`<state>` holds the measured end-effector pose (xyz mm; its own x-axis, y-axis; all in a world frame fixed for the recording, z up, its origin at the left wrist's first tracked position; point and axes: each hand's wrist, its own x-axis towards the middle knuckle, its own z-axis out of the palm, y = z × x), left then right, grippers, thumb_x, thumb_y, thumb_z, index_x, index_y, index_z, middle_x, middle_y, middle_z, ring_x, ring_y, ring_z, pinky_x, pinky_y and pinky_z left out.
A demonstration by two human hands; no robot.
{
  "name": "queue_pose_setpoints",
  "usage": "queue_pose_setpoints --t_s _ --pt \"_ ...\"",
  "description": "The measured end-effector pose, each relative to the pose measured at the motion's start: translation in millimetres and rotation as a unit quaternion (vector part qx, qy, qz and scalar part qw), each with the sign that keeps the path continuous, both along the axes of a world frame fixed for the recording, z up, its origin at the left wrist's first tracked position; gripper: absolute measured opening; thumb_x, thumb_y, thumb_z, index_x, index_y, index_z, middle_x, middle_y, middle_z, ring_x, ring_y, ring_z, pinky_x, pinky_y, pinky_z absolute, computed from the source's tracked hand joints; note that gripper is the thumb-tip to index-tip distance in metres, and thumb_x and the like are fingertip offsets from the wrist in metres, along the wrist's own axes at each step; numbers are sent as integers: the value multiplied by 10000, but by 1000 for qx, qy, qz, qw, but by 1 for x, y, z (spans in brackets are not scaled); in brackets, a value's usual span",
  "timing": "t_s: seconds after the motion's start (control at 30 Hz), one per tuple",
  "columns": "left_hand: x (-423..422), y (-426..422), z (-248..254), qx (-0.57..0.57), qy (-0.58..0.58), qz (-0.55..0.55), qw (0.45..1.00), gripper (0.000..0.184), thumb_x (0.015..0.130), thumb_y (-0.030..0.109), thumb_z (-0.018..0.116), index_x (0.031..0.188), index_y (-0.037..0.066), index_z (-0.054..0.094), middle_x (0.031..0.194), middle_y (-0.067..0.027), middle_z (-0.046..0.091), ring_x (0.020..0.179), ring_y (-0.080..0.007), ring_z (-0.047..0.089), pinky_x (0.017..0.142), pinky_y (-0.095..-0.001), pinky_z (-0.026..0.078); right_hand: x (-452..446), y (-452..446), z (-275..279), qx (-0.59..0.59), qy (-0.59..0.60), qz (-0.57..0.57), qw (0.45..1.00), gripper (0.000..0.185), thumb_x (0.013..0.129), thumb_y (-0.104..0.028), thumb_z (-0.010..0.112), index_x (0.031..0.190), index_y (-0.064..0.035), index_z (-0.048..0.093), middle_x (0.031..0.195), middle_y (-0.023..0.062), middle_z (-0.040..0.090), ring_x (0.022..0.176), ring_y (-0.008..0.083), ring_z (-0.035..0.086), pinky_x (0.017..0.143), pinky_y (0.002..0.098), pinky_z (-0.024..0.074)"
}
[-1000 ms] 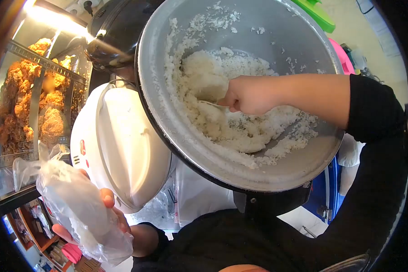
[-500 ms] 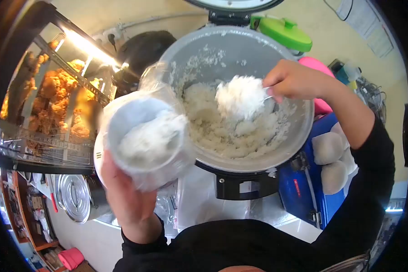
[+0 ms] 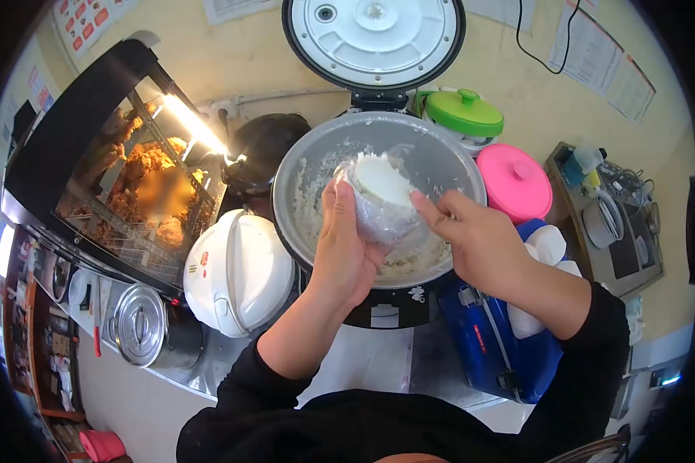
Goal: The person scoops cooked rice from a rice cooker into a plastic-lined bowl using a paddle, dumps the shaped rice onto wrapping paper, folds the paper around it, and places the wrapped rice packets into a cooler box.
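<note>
Over the open rice cooker, my left hand (image 3: 343,247) is wrapped round a cup covered in clear plastic (image 3: 390,221). The cup is tilted, and its inside is hidden. At its mouth, a smooth white oval, apparently the back of a rice paddle (image 3: 384,182), lies against it. My right hand (image 3: 471,231) is closed at the paddle's near end, with thumb and fingers pinched; most of the handle is hidden. Below both hands, cooked rice (image 3: 415,261) lies in the grey cooker pot (image 3: 459,174), with grains stuck to its wall.
The cooker lid (image 3: 374,46) stands raised behind. A white rice cooker (image 3: 243,274) and a lit case of fried chicken (image 3: 143,177) are on the left, with a steel pot (image 3: 140,324). To the right are a pink-lidded container (image 3: 515,181), green-lidded container (image 3: 463,112) and blue cooler box (image 3: 471,347).
My left hand has brought the cup right, over the pot. The scooped rice no longer shows on the paddle, which is now against the cup's mouth. The view has shifted, showing more of the lid.
</note>
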<state>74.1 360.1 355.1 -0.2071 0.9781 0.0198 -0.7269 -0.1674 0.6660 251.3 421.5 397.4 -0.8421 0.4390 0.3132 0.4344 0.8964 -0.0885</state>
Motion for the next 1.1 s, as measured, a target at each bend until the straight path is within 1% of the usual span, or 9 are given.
queue_pose_setpoints --t_s 0.27,0.47,0.53,0.6,0.7,0.8,0.9,0.97,1.1 --pt "-10 1 -8 63 163 81 981 520 977 467 379 1356 112 363 1343 -98 460 1230 -238 478 1015 -401 418 1 -8 16 -52 -85 57 993 731 682 42 587 1384 -100 441 971 98 516 774 282 608 656 368 507" --pt "-29 1 -5 120 150 126 973 659 905 582 444 1374 128 351 1351 -78 449 1257 -240 448 1044 -412 377 -1 11 22 -122 192 59 972 619 766 52 493 1370 -78 465 813 100 575 695 224 587 642 331 477" --pt "-32 -3 -6 113 130 125 977 674 894 602 446 1374 137 353 1350 -76 449 1256 -237 447 1047 -415 370 -5 18 16 -364 222 61 902 525 808 53 434 1307 -73 539 731 80 562 686 169 561 653 312 458" --pt "-32 -4 -11 107 110 115 981 679 886 617 447 1369 146 361 1345 -77 452 1252 -231 449 1051 -416 363 -12 20 8 -482 223 47 846 467 842 46 391 1244 -72 599 717 68 578 698 127 545 675 296 446" --pt "-27 -7 -9 102 85 116 984 658 889 611 443 1359 157 370 1328 -76 460 1236 -236 458 1050 -414 362 -33 11 -2 -435 218 76 870 438 876 33 366 1189 -97 643 874 95 674 720 123 554 729 281 459" --pt "-30 -5 -5 128 165 135 969 625 909 568 447 1346 127 375 1303 -87 466 1216 -227 466 1042 -406 363 -43 11 1 -412 191 82 887 435 865 33 370 1170 -85 657 823 42 603 654 73 440 617 227 369" --pt "-53 -4 -14 120 420 180 882 536 950 426 457 1340 72 358 1274 -122 462 1205 -212 440 1040 -360 342 -51 26 -12 -399 133 70 905 455 845 39 390 1168 -132 660 919 143 699 719 137 597 737 265 483" --pt "-77 4 -30 113 502 256 818 505 954 388 460 1324 56 375 1254 -120 472 1176 -201 451 1021 -345 358 -54 45 4 -376 69 77 921 464 836 34 398 1177 -146 657 929 150 696 711 134 591 734 272 485" --pt "-89 -17 -21 41 339 316 885 558 942 456 435 1348 79 379 1310 -131 447 1191 -258 478 992 -405 412 -66 78 37 -337 -71 26 938 452 818 15 459 1208 -135 632 917 159 686 743 168 622 716 309 500"
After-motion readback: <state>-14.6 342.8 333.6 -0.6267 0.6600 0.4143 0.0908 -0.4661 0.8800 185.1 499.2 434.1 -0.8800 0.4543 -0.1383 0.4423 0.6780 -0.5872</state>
